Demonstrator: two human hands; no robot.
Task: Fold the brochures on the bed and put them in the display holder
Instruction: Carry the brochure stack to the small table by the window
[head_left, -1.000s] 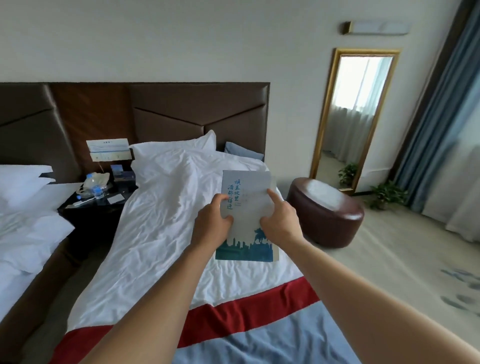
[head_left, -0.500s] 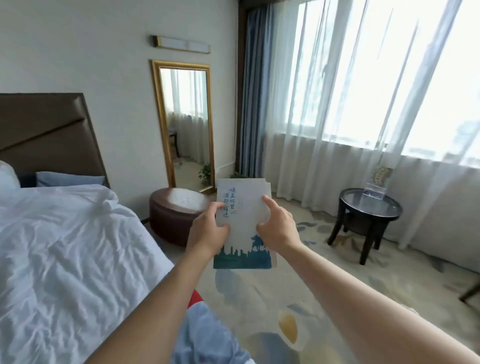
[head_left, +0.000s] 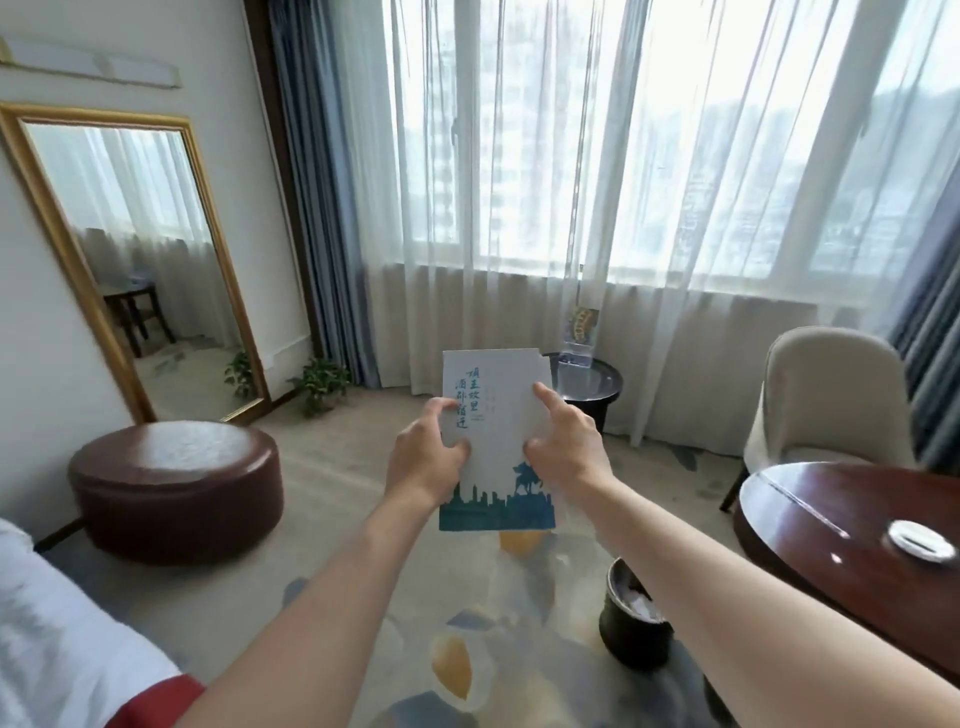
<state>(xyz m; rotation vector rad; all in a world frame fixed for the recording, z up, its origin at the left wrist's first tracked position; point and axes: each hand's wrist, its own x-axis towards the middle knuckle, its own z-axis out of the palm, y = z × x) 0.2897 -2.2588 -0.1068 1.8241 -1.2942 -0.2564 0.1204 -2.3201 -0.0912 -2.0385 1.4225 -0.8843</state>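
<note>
**Q:** What is being held, and how?

**A:** A stack of folded brochures (head_left: 496, 441) is held upright in mid-air, out in front of the body and above the patterned carpet (head_left: 363, 597). White covers with blue vertical script and a teal skyline along the bottom edge are seen. The stack is gripped at its left edge by the left hand (head_left: 427, 460), with the thumb laid across the front cover and the fingers curled behind. The right edge is pinched by the right hand (head_left: 566, 449); its index finger is stretched up along the paper and the other fingers are curled.

**Q:** Where is the display holder?

**A:** A clear display holder (head_left: 581, 332), with a printed sheet stood in it, is seen on a small dark round table (head_left: 597, 387) just beyond the brochures, in front of sheer curtains (head_left: 571, 208). The brochures are kept well apart from it.

**Q:** What else is shown?

**A:** A corner of the bed (head_left: 67, 639) is seen at lower left. A brown round ottoman (head_left: 176, 488) and a gold-framed mirror (head_left: 31, 171) are placed on the left. On the right, a cream chair (head_left: 831, 400), a reddish wooden table (head_left: 852, 545) and a dark bin (head_left: 631, 623) are shown.
</note>
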